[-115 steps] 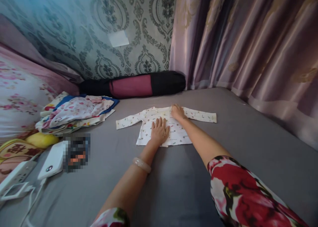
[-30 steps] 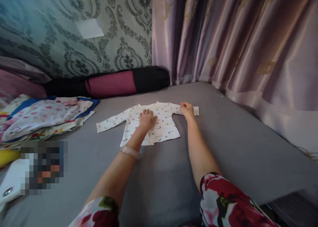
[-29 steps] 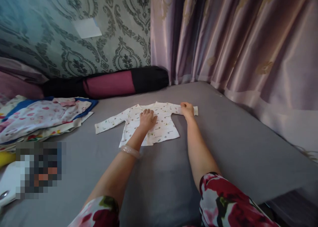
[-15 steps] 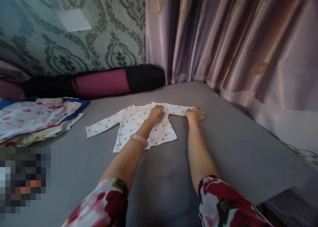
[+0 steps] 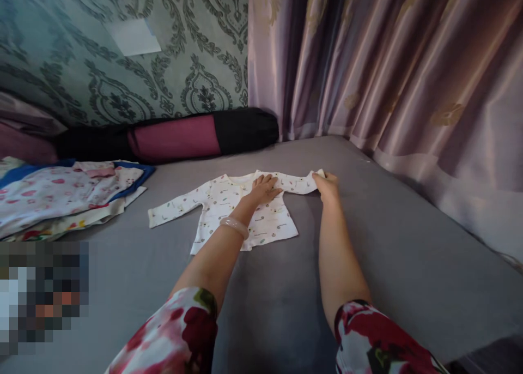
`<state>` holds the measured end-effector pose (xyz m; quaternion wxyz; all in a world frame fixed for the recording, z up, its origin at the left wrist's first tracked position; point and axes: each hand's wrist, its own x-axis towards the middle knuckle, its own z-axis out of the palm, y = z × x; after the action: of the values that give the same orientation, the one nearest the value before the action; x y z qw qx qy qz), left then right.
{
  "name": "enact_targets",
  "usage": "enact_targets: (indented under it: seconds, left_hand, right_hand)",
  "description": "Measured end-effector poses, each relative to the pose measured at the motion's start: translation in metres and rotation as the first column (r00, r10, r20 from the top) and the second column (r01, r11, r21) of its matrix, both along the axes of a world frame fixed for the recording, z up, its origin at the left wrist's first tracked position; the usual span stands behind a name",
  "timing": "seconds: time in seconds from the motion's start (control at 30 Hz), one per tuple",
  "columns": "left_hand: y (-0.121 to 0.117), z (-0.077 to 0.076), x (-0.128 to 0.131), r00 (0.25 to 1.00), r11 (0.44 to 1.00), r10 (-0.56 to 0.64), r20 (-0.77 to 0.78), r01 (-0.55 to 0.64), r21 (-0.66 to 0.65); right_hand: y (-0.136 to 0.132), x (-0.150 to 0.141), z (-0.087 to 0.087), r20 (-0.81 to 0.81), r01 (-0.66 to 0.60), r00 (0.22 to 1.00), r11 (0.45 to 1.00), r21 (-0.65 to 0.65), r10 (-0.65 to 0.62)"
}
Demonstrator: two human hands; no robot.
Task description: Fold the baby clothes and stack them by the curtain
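A small white long-sleeved baby shirt (image 5: 269,221) with a scattered print lies spread on the grey bed sheet. My left hand (image 5: 263,189) rests flat on its upper right part, near the shoulder, fingers spread. At the end of the right-hand sleeve, my right hand (image 5: 327,185) pinches the cuff and lifts it a little off the bed. The other sleeve stretches out to the left, flat. A pale bangle circles my left wrist, and my forearm covers part of the shirt's lower front.
A stack of folded children's clothes (image 5: 77,194) lies at the left. Against the patterned wall runs a long black and maroon bag (image 5: 175,138). Mauve curtains (image 5: 368,63) hang along the right side of the grey bed (image 5: 408,254). A pixelated patch hides the lower left.
My right hand has closed on the sleeve's cuff and raised it; before, its fingers were spread beside the cuff. My left hand stays on the shoulder, its fingers now more spread. The view has shifted slightly.
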<state>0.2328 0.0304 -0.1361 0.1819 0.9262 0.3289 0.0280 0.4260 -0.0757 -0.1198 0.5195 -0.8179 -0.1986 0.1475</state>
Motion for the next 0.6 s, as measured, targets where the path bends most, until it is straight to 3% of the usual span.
enact_targets:
  seconds: [0.07,0.13,0.23,0.43,0.6]
  left_hand:
    - [0.001,0.004,0.0,1.0,1.0,-0.007,-0.022,0.007,-0.019]
    - [0.001,0.008,-0.001,0.999,0.999,-0.014,-0.041,0.012,-0.037]
    - [0.002,0.015,0.0,0.997,0.999,-0.008,-0.073,0.004,-0.054]
    - [0.01,0.02,0.007,0.99,0.997,0.001,-0.138,-0.012,-0.079]
    - [0.021,0.027,0.013,0.978,0.994,-0.031,-0.208,0.008,-0.108]
  right_hand:
    - [0.006,-0.001,0.006,-0.234,0.07,0.972,0.976,0.208,-0.019]
    - [0.01,-0.004,0.014,-0.443,0.136,0.895,0.915,0.381,0.051]
    - [0.014,-0.01,0.023,-0.557,0.165,0.806,0.829,0.534,0.198]
    - [0.022,-0.033,0.033,-0.585,0.155,0.732,0.751,0.641,0.348]
    - [0.033,-0.056,0.036,-0.589,0.089,0.674,0.742,0.664,0.446]
